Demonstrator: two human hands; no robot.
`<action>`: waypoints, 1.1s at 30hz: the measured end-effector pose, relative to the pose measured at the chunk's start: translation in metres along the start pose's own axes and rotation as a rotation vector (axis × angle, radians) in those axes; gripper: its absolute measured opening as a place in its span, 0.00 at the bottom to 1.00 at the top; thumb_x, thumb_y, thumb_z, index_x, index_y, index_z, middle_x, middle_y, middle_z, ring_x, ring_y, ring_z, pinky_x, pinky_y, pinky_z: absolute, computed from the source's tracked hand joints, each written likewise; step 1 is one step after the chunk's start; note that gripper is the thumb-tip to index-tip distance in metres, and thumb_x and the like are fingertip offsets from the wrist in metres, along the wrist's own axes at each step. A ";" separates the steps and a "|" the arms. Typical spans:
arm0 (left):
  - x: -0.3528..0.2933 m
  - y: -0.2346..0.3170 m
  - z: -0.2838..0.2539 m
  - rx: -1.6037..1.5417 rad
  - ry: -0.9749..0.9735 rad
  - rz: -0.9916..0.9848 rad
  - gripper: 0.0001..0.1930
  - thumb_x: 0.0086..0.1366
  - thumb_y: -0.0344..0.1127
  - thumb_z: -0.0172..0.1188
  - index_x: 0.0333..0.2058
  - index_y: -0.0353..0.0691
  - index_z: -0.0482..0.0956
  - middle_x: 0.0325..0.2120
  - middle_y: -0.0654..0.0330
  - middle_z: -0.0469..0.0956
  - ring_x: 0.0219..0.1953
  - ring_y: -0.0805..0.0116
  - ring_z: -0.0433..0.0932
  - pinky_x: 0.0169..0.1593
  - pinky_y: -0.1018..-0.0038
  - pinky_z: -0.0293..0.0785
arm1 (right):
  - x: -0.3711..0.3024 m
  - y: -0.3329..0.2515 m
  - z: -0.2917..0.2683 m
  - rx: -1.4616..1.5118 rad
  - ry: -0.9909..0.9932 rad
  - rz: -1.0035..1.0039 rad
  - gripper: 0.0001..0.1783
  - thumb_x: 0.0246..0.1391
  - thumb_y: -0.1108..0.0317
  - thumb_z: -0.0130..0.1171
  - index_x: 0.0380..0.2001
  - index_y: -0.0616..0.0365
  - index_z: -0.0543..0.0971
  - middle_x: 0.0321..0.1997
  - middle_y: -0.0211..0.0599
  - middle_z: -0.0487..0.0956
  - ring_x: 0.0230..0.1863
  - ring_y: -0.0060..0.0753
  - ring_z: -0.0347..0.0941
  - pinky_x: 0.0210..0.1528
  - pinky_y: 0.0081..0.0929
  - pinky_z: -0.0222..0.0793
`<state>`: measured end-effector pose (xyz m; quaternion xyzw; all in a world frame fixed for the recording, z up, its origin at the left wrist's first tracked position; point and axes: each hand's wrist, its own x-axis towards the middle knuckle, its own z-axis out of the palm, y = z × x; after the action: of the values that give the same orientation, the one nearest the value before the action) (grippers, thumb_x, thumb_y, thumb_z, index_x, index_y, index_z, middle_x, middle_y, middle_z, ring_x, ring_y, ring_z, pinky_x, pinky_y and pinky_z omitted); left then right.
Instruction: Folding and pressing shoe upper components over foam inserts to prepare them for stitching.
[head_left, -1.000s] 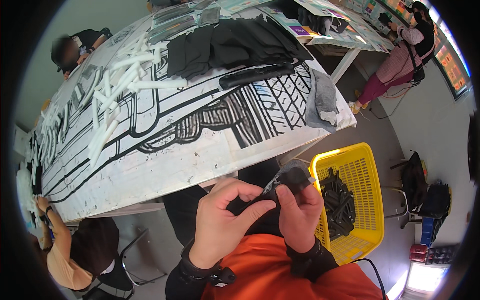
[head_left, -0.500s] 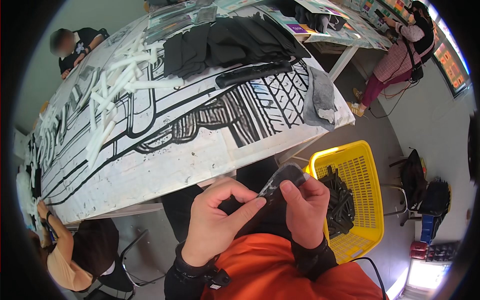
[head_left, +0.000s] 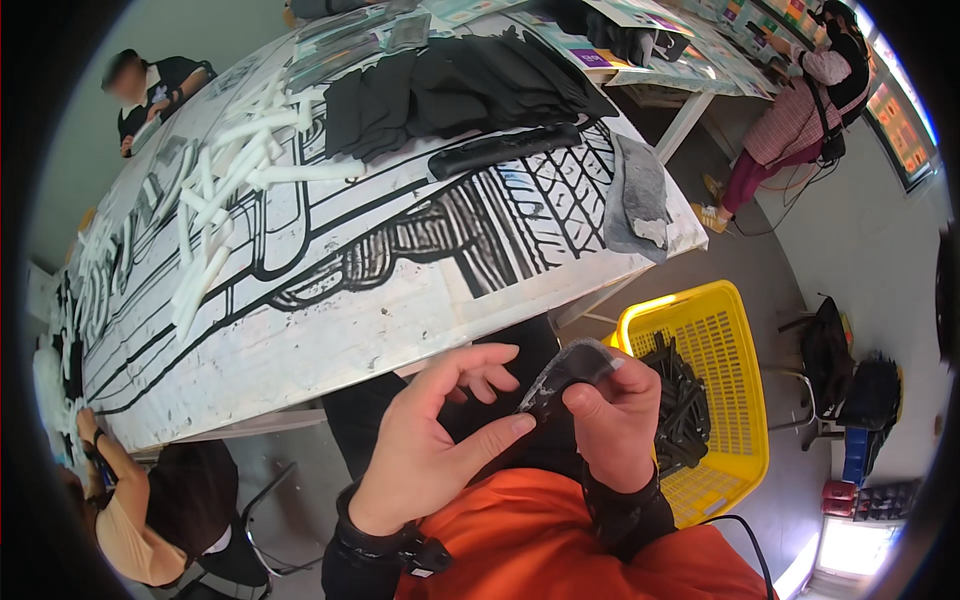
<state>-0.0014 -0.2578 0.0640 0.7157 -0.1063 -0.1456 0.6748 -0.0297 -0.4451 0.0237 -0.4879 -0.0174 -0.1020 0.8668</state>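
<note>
Left hand [head_left: 420, 435] has opened since the earlier frame: fingers raised and spread from the thumb, whose tip meets the near-left end of the curved dark piece [head_left: 551, 388]. Right hand [head_left: 620, 420] clamps the piece's right end between thumb and fingers. Piece held off the table's [head_left: 400, 335] near edge, left of the yellow basket [head_left: 752, 400].

The bench [head_left: 425, 305] has a white, smudged top covered in bold black line drawing, with a tread-like pattern toward its right end. On it lie overlapping flat black pieces [head_left: 455, 95], a scattered heap of white rods [head_left: 258, 125], a thick black roll [head_left: 505, 151] just below the flat pieces, and, near the right edge, a grey sheet [head_left: 630, 190] with a whitish patch. A yellow basket [head_left: 738, 400] stands on the grey floor [head_left: 790, 475] beside it.
</note>
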 end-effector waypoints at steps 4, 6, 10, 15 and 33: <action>0.008 0.021 -0.018 0.177 -0.086 0.157 0.29 0.55 0.23 0.73 0.57 0.36 0.77 0.48 0.62 0.78 0.49 0.73 0.71 0.55 0.74 0.64 | -0.002 -0.011 0.001 -0.082 -0.053 0.030 0.19 0.55 0.81 0.73 0.49 0.73 0.81 0.45 0.37 0.84 0.45 0.24 0.81 0.49 0.22 0.77; 0.012 0.037 -0.023 0.182 -0.146 0.157 0.28 0.57 0.23 0.71 0.57 0.36 0.77 0.48 0.62 0.78 0.50 0.72 0.72 0.55 0.74 0.64 | -0.001 -0.014 0.001 -0.186 -0.068 0.001 0.21 0.53 0.78 0.75 0.48 0.74 0.81 0.44 0.37 0.84 0.46 0.24 0.80 0.48 0.23 0.77; 0.008 0.048 -0.035 0.077 -0.224 0.078 0.21 0.62 0.23 0.65 0.55 0.33 0.79 0.50 0.58 0.80 0.53 0.70 0.76 0.55 0.74 0.66 | 0.003 -0.021 0.003 -0.251 -0.053 0.043 0.21 0.52 0.74 0.78 0.46 0.72 0.82 0.42 0.35 0.84 0.44 0.21 0.80 0.46 0.21 0.76; 0.020 0.050 -0.041 0.037 -0.170 -0.086 0.09 0.69 0.23 0.63 0.46 0.30 0.84 0.39 0.58 0.85 0.44 0.71 0.82 0.51 0.76 0.74 | 0.012 -0.026 -0.003 -0.386 -0.291 0.137 0.20 0.49 0.66 0.80 0.42 0.65 0.85 0.36 0.29 0.83 0.37 0.16 0.76 0.40 0.19 0.72; 0.022 0.055 -0.033 0.086 -0.142 -0.120 0.03 0.66 0.25 0.67 0.36 0.32 0.84 0.30 0.65 0.84 0.33 0.80 0.77 0.40 0.81 0.73 | 0.023 -0.054 0.019 -0.969 -0.218 -0.530 0.26 0.35 0.67 0.85 0.40 0.54 0.84 0.51 0.42 0.74 0.51 0.42 0.75 0.51 0.35 0.73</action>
<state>0.0333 -0.2388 0.1185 0.7368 -0.1169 -0.2313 0.6245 -0.0160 -0.4596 0.0822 -0.8168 -0.1801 -0.2614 0.4818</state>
